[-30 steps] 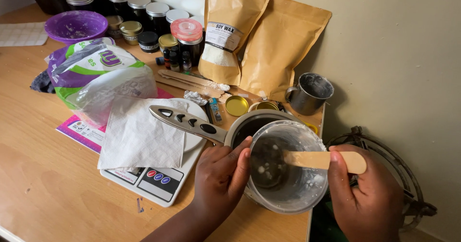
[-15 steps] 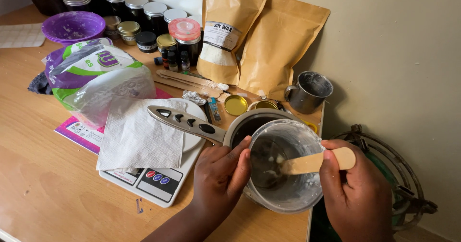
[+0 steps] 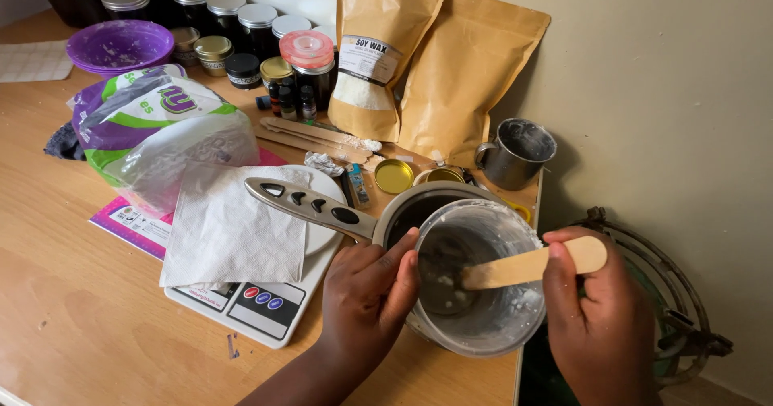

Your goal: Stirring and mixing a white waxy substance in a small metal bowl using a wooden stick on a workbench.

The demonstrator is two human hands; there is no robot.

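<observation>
1. I see the light wooden worktop [image 3: 72, 293] crowded along the wall with two tan paper pouches [image 3: 419, 68] and dark lidded jars [image 3: 193, 3].
2. A white paper napkin [image 3: 233, 229] covers a white kitchen scale [image 3: 266, 305].
3. At the worktop's right edge sits a grey metal saucepan [image 3: 403, 205]; a clear plastic tub smeared with white residue [image 3: 483, 293] rests tilted on it.
4. My left hand [image 3: 370, 293] clasps the tub's near rim, fingers [image 3: 407, 265] curled over it.
5. My right hand [image 3: 600, 325] pinches a flat wooden stirring stick [image 3: 523, 267], its tip down inside the tub.
</observation>
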